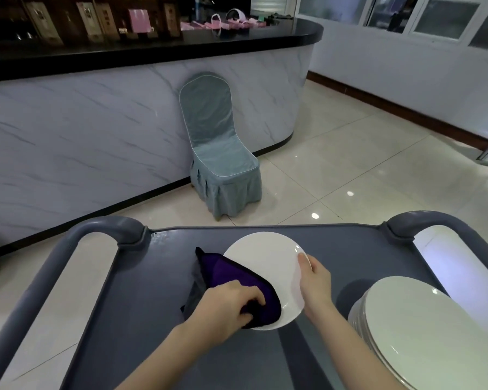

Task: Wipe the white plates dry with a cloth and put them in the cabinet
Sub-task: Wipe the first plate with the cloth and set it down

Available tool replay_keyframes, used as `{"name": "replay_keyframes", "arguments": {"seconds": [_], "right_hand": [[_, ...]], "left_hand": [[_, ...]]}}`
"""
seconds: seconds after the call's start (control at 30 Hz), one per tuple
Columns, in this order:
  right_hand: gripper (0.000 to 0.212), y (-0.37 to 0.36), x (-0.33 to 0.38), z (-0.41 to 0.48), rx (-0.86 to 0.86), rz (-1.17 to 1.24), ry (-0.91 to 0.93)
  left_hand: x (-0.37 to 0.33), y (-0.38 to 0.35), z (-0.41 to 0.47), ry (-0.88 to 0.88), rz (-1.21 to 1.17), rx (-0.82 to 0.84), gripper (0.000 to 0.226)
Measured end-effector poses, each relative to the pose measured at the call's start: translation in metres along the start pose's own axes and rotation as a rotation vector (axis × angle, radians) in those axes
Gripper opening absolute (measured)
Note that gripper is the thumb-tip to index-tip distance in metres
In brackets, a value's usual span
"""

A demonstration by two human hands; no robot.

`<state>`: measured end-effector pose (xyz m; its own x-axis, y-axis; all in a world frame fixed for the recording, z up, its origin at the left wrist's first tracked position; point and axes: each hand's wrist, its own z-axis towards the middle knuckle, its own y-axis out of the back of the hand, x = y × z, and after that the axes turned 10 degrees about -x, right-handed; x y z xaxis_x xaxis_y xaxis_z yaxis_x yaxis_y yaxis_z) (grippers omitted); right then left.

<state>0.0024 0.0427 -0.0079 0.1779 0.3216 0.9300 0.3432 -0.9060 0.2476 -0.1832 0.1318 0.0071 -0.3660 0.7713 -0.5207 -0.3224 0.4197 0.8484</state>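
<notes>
Pale floor tiles and a chair [217, 147] in a blue-grey cover fill the upper half of the frame; below them is the grey top of a cart [350, 249]. At the lower centre one white plate [265, 257] is held tilted over the cart top; I cannot tell if its lower edge touches it. The right hand [313, 280] grips the plate at its right rim, thumb on the front face. The left hand [228, 302] has its fingers curled around a purple cloth [237, 274] and presses it on the left part of the plate. A stack of plates [423, 327] stands at the lower right. The plate is probably stiff, smooth and breakable, and slippery if wet, so the rim is the safe place to hold. No cabinet is visible.
</notes>
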Motion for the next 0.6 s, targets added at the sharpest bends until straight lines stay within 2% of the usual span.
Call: {"name": "replay_keyframes", "arguments": {"seconds": [0.13, 0.23, 0.4, 0.5, 0.6], "right_hand": [[0.025, 0.008, 0.003, -0.005, 0.015, 0.032, -0.003], [0.030, 0.009, 0.001, -0.017, 0.059, 0.115, -0.070], [0.032, 0.019, -0.003, -0.023, 0.066, 0.168, -0.105], [0.032, 0.033, 0.007, -0.009, 0.014, 0.206, -0.059], [0.029, 0.044, 0.018, 0.004, -0.022, 0.262, -0.058]], "left_hand": [[-0.012, -0.010, 0.000, -0.115, -0.130, -0.129, 0.031], [-0.023, -0.022, 0.013, -0.085, -0.246, -0.155, 0.045], [-0.024, -0.024, 0.039, -0.065, 0.080, 0.014, 0.060], [-0.020, -0.009, 0.033, 0.003, 0.320, -0.073, 0.061], [-0.033, -0.005, 0.013, -0.111, 0.384, -0.093, 0.056]]}}
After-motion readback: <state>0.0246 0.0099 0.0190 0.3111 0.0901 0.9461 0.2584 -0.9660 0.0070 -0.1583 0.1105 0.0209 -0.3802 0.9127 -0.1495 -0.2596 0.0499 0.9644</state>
